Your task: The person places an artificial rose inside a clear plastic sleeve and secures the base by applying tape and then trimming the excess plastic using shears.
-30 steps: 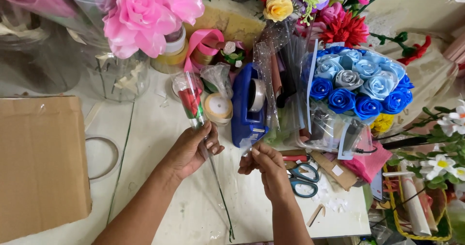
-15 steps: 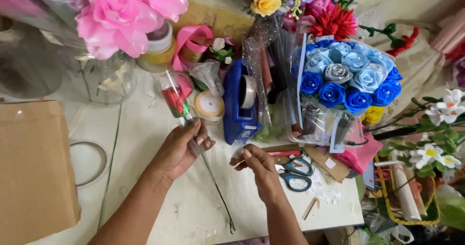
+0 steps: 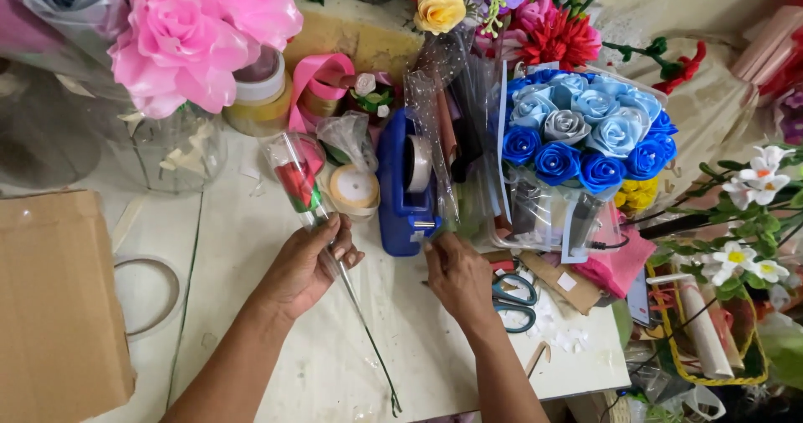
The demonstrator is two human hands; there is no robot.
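Holding a single red rose wrapped in a clear plastic sleeve point(image 3: 299, 180), the left hand point(image 3: 308, 266) gripped its thin green wire stem point(image 3: 361, 336) over the white table point(image 3: 435, 348).
The right hand point(image 3: 456, 277) reached to the blue tape dispenser point(image 3: 400, 197), fingertips pinched at its front edge; I could not tell whether they held tape. Teal-handled scissors point(image 3: 512, 302) lay just beside that hand, and a bouquet of blue paper roses point(image 3: 585, 135) stood behind.

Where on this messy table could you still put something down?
There is bare white tabletop between the brown cardboard box and the left hand, which holds a cellophane-wrapped red rose on a wire stem. Another bare patch lies between the two forearms toward the near edge. Behind the blue tape dispenser and around the right hand it is crowded.
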